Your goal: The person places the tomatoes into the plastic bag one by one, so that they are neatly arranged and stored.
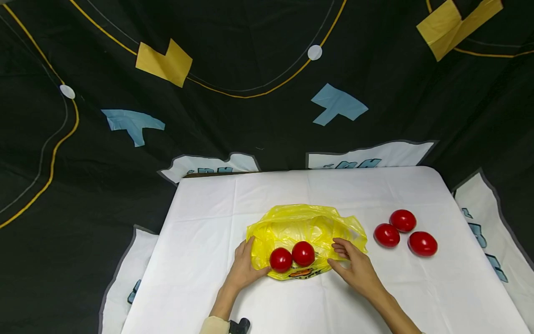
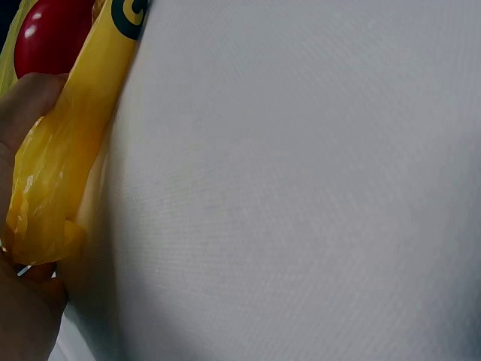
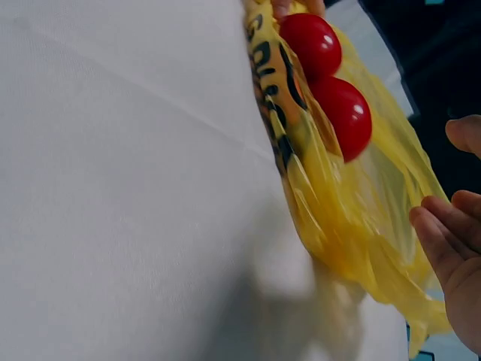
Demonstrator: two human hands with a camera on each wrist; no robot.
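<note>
A yellow plastic bag [image 1: 300,222] lies spread and opened on the white table, dark print along its near edge. Two glossy red balls [image 1: 303,253] sit side by side at its mouth. My left hand [image 1: 244,270] holds the bag's left side; in the left wrist view the thumb lies over the plastic [image 2: 56,180], beside one ball, and the fingers are partly hidden behind it. At the bag's right side, my right hand [image 1: 358,272] has its fingers loosely extended. The right wrist view shows that hand [image 3: 458,248] with thumb and fingers apart, pinching nothing.
Three more glossy red balls [image 1: 422,244] lie grouped on the table to the right of the bag. The table has a white cloth [image 1: 200,222]. Behind it hangs a dark curtain [image 1: 250,125] with yellow, blue and white patterns.
</note>
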